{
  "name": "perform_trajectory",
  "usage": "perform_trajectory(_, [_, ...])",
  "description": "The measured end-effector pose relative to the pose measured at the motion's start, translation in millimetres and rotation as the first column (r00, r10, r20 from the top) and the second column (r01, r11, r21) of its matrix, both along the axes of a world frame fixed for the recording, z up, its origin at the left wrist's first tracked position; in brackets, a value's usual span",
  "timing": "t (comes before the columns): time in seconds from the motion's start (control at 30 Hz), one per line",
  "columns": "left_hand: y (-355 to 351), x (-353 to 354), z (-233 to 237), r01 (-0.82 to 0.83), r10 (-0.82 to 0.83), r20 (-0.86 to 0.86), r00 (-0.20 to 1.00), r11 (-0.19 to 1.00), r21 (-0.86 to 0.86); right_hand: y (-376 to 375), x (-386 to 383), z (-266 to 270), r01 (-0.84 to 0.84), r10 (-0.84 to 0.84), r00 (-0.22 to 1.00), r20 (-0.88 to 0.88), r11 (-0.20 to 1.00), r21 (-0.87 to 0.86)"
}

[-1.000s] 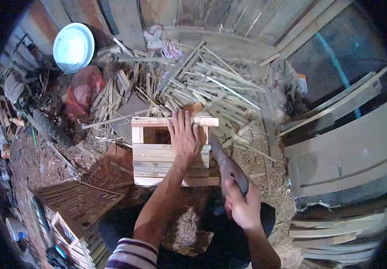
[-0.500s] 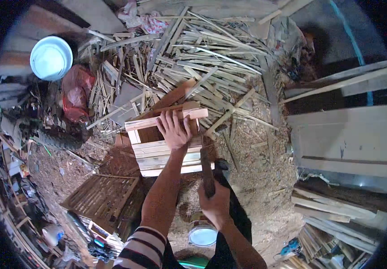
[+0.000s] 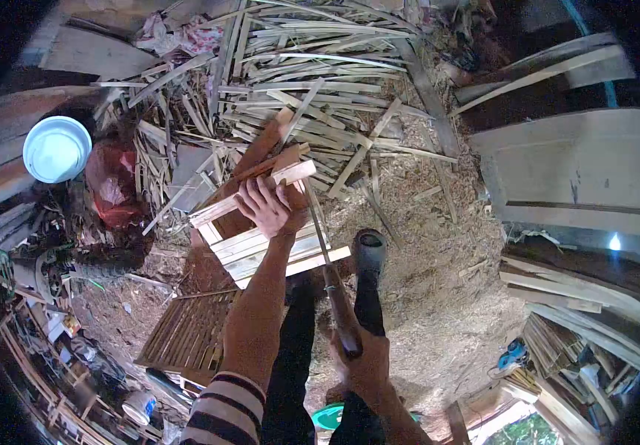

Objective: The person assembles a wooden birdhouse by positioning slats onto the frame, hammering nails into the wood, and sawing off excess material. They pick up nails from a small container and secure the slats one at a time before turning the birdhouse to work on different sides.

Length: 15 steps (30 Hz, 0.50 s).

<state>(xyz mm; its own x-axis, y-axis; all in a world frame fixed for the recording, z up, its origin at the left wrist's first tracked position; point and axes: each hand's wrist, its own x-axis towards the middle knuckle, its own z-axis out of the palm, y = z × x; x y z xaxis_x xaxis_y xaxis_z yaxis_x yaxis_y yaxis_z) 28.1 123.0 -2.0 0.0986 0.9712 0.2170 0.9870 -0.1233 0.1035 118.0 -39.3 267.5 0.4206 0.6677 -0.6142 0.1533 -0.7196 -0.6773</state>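
Observation:
A small slatted wooden crate [image 3: 257,251] of pale boards stands tilted in front of me. My left hand [image 3: 268,211] grips its upper rail, fingers curled over the board. My right hand [image 3: 361,363] is wrapped round the dark wooden handle of a machete [image 3: 341,308]. The machete's narrow blade points up and away from me, seen nearly edge-on, and runs along the crate's right side. A reddish-brown plank [image 3: 261,144] leans behind the crate.
A large heap of thin wood strips [image 3: 312,67] covers the floor ahead. To the left are a white bucket [image 3: 57,149] and a red bag [image 3: 111,185]. A slatted bamboo rack [image 3: 190,326] sits lower left, a pale panel [image 3: 572,167] and stacked boards [image 3: 572,285] at right.
The view has shifted and turned. The machete's blade now lies alongside the crate's right side, with my right hand lower and nearer me. My left hand stays on the crate's upper rail.

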Motion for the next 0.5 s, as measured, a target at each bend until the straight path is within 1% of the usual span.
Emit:
perform_trajectory(0.03, [0, 0, 1, 0.004, -0.004, 0.005, 1.000, 1.000, 0.022, -3, 0, 0, 0.088, -0.087, 0.994, -0.060, 0.996, 0.009])
perform_trajectory(0.07, [0, 0, 1, 0.005, -0.006, 0.032, 0.999, 1.000, 0.028, 2, 4, -16, -0.056, 0.054, 0.996, 0.069, 0.998, 0.019])
perform_trajectory(0.13, [0, 3, 5, 0.000, 0.000, 0.035, 0.999, 1.000, 0.006, 27, 5, -63, -0.069, 0.067, 0.995, 0.078, 0.997, 0.028])
perform_trajectory(0.17, [1, 2, 7, -0.005, 0.005, 0.032, 0.999, 1.000, -0.018, 35, 3, -75, -0.081, 0.078, 0.994, 0.080, 0.996, 0.036])
perform_trajectory(0.2, [4, 1, 8, 0.003, -0.003, 0.026, 1.000, 1.000, -0.021, 33, 2, -72, -0.138, 0.136, 0.973, 0.186, 0.990, 0.001])
perform_trajectory(0.23, [4, 0, 9, 0.005, -0.005, 0.028, 1.000, 1.000, 0.000, 25, -2, -51, -0.133, 0.132, 0.975, 0.179, 0.991, -0.006])
perform_trajectory(0.27, [2, 3, 9, -0.001, 0.000, 0.037, 0.999, 1.000, 0.020, 13, -2, -20, -0.121, 0.109, 0.968, 0.224, 0.992, 0.043])
perform_trajectory(0.3, [1, 5, 9, -0.005, 0.004, 0.039, 0.999, 1.000, 0.013, 7, 0, -4, -0.113, 0.084, 0.959, 0.269, 0.989, 0.094])
perform_trajectory(0.37, [3, 4, 9, 0.005, -0.008, 0.069, 0.998, 0.999, 0.032, 4, 3, -7, -0.089, 0.068, 0.969, 0.236, 0.993, 0.080])
perform_trajectory(0.4, [1, 3, 5, -0.008, 0.007, 0.045, 0.999, 0.999, 0.034, 1, 3, -8, -0.058, 0.044, 0.979, 0.201, 0.996, 0.065])
perform_trajectory(0.47, [1, 3, 7, -0.005, 0.002, 0.050, 0.999, 0.999, 0.043, 31, 9, -57, -0.141, 0.145, 0.984, 0.108, 0.989, -0.043])
perform_trajectory(0.5, [1, 4, 9, -0.001, -0.002, 0.061, 0.998, 0.999, 0.052, 40, 13, -61, -0.142, 0.146, 0.983, 0.108, 0.989, -0.041])
